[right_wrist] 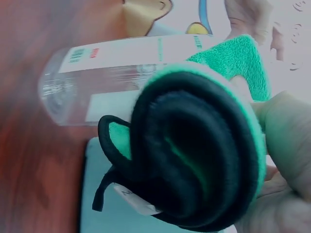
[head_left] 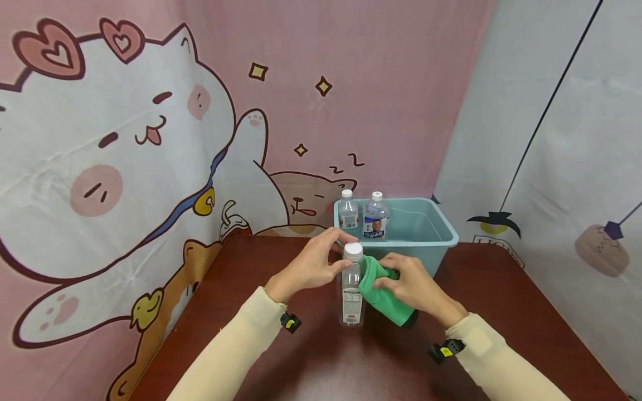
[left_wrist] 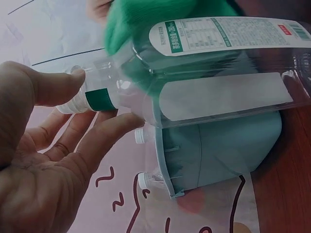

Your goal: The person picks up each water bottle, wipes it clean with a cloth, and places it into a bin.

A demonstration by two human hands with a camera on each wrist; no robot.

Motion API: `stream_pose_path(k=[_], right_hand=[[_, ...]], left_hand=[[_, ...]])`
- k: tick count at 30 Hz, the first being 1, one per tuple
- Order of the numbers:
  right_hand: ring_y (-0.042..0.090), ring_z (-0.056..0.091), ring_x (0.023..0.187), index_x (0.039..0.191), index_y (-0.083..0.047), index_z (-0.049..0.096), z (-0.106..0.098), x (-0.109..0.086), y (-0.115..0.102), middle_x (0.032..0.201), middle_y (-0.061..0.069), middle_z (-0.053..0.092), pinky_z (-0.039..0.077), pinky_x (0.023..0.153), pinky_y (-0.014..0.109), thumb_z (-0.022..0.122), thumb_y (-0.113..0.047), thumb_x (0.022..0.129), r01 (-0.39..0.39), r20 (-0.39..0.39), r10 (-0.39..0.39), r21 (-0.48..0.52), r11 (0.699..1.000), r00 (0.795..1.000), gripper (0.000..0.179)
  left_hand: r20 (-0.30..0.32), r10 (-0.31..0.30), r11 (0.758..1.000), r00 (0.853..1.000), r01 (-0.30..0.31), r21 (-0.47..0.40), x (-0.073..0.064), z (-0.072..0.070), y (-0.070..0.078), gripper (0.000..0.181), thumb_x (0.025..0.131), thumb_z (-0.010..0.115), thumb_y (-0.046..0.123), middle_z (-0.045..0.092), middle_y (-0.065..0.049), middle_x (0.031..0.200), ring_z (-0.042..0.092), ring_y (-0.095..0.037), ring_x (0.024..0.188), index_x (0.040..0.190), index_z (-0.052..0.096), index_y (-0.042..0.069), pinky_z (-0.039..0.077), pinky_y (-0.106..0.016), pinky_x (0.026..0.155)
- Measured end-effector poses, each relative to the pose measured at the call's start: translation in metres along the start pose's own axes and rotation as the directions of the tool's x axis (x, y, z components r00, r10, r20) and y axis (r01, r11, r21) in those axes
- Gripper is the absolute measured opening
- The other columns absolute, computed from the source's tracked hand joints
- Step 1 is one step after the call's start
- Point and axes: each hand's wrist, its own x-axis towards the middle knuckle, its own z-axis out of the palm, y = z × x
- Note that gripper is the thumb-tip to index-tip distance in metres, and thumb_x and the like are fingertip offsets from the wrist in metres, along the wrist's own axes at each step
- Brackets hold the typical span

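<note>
A clear plastic bottle with a white cap and a printed label stands upright on the table in the head view. My left hand holds it near the cap, thumb on one side and fingers on the other; in the left wrist view the thumb and fingers surround the bottle's neck. In my right hand I grip a folded green cloth, its upper end against the bottle's side near the shoulder. The right wrist view shows the cloth's rolled end with dark edging, a loop and a small white tag.
Behind the hands stands a light blue plastic bin at the back of the brown table. Two capped bottles, one plain-labelled bottle and one bottle with a blue label, stand inside its left part. A printed cartoon curtain hangs behind.
</note>
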Motion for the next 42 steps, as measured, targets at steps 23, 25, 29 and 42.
stream_pose_path(k=[23,25,29,42], right_hand=[[0.014,0.074,0.095,0.127,-0.007,0.089,0.002,0.02,-0.016,0.115,0.005,0.084,0.062,0.078,0.028,0.097,-0.014,0.096,0.015,-0.111,-0.015,0.001,1.0,0.994,0.032],[0.014,0.073,0.095,0.127,-0.007,0.089,0.002,0.02,-0.017,0.114,0.005,0.083,0.062,0.078,0.028,0.096,-0.014,0.098,0.013,-0.093,-0.013,-0.004,1.0,0.996,0.031],[0.013,0.072,0.096,0.127,-0.008,0.089,0.0,0.019,-0.019,0.115,0.004,0.082,0.06,0.078,0.028,0.093,-0.013,0.1,0.008,-0.05,-0.009,-0.026,1.0,0.999,0.028],[0.018,0.081,0.102,0.119,-0.006,0.091,0.001,0.002,0.001,0.114,0.0,0.082,0.069,0.084,0.03,0.095,-0.01,0.096,-0.007,0.039,0.01,-0.076,0.997,0.999,0.023]], left_hand=[[-0.021,-0.019,1.0,1.0,0.019,-0.008,0.001,-0.001,0.001,0.045,0.107,0.086,0.01,0.072,-0.008,0.147,0.075,-0.027,0.128,0.148,0.068,0.012,0.067,-0.049,0.112],[-0.019,-0.017,1.0,1.0,0.017,-0.008,0.001,-0.001,0.0,0.045,0.107,0.086,0.01,0.072,-0.008,0.147,0.076,-0.027,0.128,0.149,0.067,0.012,0.066,-0.05,0.113],[-0.02,-0.015,1.0,1.0,0.015,-0.006,0.001,0.0,0.0,0.045,0.107,0.086,0.01,0.072,-0.008,0.147,0.075,-0.028,0.129,0.149,0.067,0.012,0.066,-0.05,0.113],[-0.025,-0.044,0.999,0.999,0.044,-0.018,-0.001,0.001,0.003,0.048,0.107,0.086,0.01,0.072,-0.007,0.148,0.074,-0.028,0.131,0.15,0.066,0.013,0.066,-0.05,0.113]])
